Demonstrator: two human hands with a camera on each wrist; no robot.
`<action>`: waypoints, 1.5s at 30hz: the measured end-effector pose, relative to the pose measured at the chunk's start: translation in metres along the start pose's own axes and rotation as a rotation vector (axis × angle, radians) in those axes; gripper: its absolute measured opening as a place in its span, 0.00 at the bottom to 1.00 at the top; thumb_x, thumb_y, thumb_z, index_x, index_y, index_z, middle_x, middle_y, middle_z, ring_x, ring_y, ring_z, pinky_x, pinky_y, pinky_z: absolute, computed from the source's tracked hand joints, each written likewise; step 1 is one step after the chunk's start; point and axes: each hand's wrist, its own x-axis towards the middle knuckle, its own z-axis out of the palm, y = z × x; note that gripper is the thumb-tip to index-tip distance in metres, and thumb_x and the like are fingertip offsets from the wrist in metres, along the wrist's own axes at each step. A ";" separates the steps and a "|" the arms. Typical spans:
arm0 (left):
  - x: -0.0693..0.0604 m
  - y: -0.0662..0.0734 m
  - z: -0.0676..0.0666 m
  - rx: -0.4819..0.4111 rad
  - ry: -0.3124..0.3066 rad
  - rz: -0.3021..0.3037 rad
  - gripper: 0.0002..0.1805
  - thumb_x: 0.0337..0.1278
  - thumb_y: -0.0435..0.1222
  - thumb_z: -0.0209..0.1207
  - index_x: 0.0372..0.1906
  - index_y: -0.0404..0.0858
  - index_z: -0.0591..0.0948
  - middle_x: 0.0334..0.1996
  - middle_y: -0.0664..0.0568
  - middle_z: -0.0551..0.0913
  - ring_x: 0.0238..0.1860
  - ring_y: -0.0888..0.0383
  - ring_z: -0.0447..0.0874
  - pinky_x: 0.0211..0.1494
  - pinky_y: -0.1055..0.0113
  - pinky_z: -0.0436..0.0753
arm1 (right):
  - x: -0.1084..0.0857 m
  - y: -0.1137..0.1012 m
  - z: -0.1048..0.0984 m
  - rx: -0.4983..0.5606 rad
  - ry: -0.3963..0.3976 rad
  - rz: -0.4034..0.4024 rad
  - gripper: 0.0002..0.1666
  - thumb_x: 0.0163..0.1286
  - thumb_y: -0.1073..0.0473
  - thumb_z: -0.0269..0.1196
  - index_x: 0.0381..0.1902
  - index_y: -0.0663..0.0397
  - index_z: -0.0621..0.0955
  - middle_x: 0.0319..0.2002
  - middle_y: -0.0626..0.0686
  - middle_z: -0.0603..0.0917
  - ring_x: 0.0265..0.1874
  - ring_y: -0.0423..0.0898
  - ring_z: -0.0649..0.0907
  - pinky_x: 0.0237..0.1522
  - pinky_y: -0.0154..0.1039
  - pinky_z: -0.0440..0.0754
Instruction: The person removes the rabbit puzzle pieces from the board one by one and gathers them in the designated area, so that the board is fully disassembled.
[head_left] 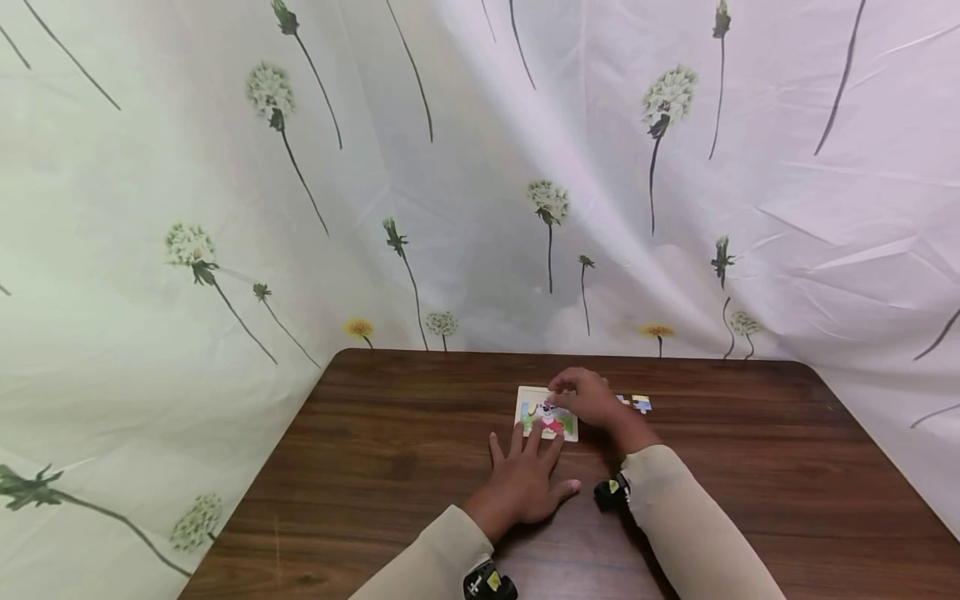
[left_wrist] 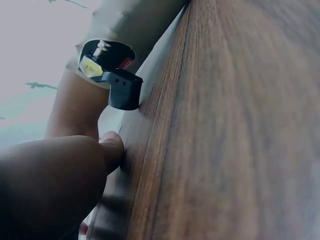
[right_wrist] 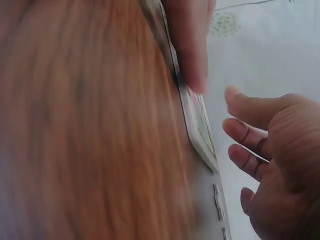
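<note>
A small jigsaw puzzle board (head_left: 531,392) with a pale frame and a colourful cartoon animal picture lies on the brown wooden table. My left hand (head_left: 523,483) is spread flat, its fingertips at the board's near edge. Over the board's right side hovers my right hand (head_left: 587,397), fingers loosely bent. In the right wrist view, the right hand (right_wrist: 280,145) has its thumb and fingers apart with nothing between them, beside the pale board edge (right_wrist: 191,122). The left wrist view shows the left thumb (left_wrist: 112,147) close to the tabletop; the board is hidden there.
Loose puzzle pieces (head_left: 641,404) lie on the table right of the board, partly hidden behind the right wrist. A white curtain (head_left: 480,250) with dandelion prints hangs behind the table (head_left: 375,450). Each wrist carries a black camera (head_left: 611,492).
</note>
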 end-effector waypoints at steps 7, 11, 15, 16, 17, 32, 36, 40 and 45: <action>0.000 0.001 0.001 -0.006 0.008 0.001 0.46 0.78 0.71 0.48 0.88 0.51 0.63 0.90 0.44 0.55 0.89 0.34 0.51 0.80 0.18 0.52 | 0.002 -0.008 0.007 -0.035 -0.016 0.003 0.07 0.76 0.56 0.72 0.48 0.49 0.91 0.46 0.50 0.90 0.51 0.52 0.84 0.61 0.65 0.66; 0.000 0.001 0.002 -0.001 0.003 -0.003 0.46 0.78 0.71 0.47 0.88 0.51 0.63 0.90 0.45 0.55 0.89 0.34 0.51 0.80 0.18 0.52 | 0.003 -0.011 0.012 -0.037 -0.018 -0.007 0.07 0.75 0.56 0.73 0.47 0.49 0.91 0.44 0.49 0.90 0.49 0.50 0.84 0.61 0.66 0.65; 0.001 0.000 0.003 0.014 0.006 0.002 0.46 0.78 0.71 0.47 0.88 0.52 0.63 0.89 0.45 0.56 0.89 0.35 0.51 0.80 0.18 0.51 | 0.004 -0.014 0.016 -0.027 -0.021 0.015 0.06 0.75 0.56 0.74 0.47 0.47 0.91 0.44 0.48 0.89 0.45 0.46 0.83 0.62 0.66 0.63; 0.001 0.000 0.003 0.021 0.009 0.003 0.46 0.78 0.71 0.47 0.88 0.52 0.63 0.89 0.46 0.56 0.89 0.35 0.52 0.80 0.18 0.52 | 0.004 -0.014 0.017 -0.025 -0.022 0.018 0.06 0.75 0.56 0.74 0.46 0.47 0.91 0.44 0.47 0.88 0.44 0.45 0.83 0.61 0.65 0.63; 0.001 0.000 0.003 0.023 0.012 0.005 0.46 0.78 0.71 0.47 0.88 0.52 0.63 0.89 0.46 0.56 0.89 0.35 0.52 0.80 0.18 0.52 | 0.004 -0.015 0.018 -0.021 -0.024 0.019 0.06 0.74 0.57 0.74 0.46 0.47 0.91 0.44 0.47 0.88 0.43 0.45 0.83 0.61 0.64 0.62; 0.001 -0.002 0.002 0.010 0.015 0.029 0.46 0.78 0.70 0.48 0.88 0.49 0.63 0.89 0.44 0.57 0.89 0.33 0.52 0.80 0.17 0.50 | 0.006 -0.015 0.023 -0.086 -0.049 -0.009 0.04 0.72 0.59 0.76 0.42 0.44 0.92 0.44 0.45 0.90 0.52 0.49 0.82 0.60 0.65 0.63; 0.002 -0.002 0.003 0.011 0.010 0.033 0.45 0.79 0.70 0.47 0.88 0.49 0.63 0.89 0.43 0.56 0.89 0.32 0.52 0.80 0.16 0.50 | 0.006 -0.016 0.024 -0.102 -0.061 -0.009 0.05 0.73 0.61 0.75 0.44 0.44 0.93 0.44 0.46 0.90 0.51 0.50 0.82 0.58 0.65 0.63; 0.005 -0.003 0.005 0.003 0.000 0.028 0.46 0.79 0.70 0.47 0.89 0.50 0.62 0.90 0.44 0.55 0.89 0.32 0.50 0.80 0.17 0.48 | 0.006 -0.016 0.024 -0.117 -0.068 -0.009 0.07 0.73 0.61 0.75 0.46 0.44 0.93 0.47 0.47 0.90 0.56 0.52 0.81 0.59 0.66 0.64; 0.007 -0.006 0.009 -0.019 0.004 0.027 0.46 0.79 0.71 0.46 0.89 0.51 0.61 0.91 0.45 0.53 0.90 0.33 0.48 0.81 0.17 0.45 | 0.007 -0.020 0.024 -0.126 -0.082 0.006 0.06 0.74 0.62 0.74 0.45 0.44 0.91 0.48 0.48 0.89 0.60 0.55 0.79 0.63 0.73 0.64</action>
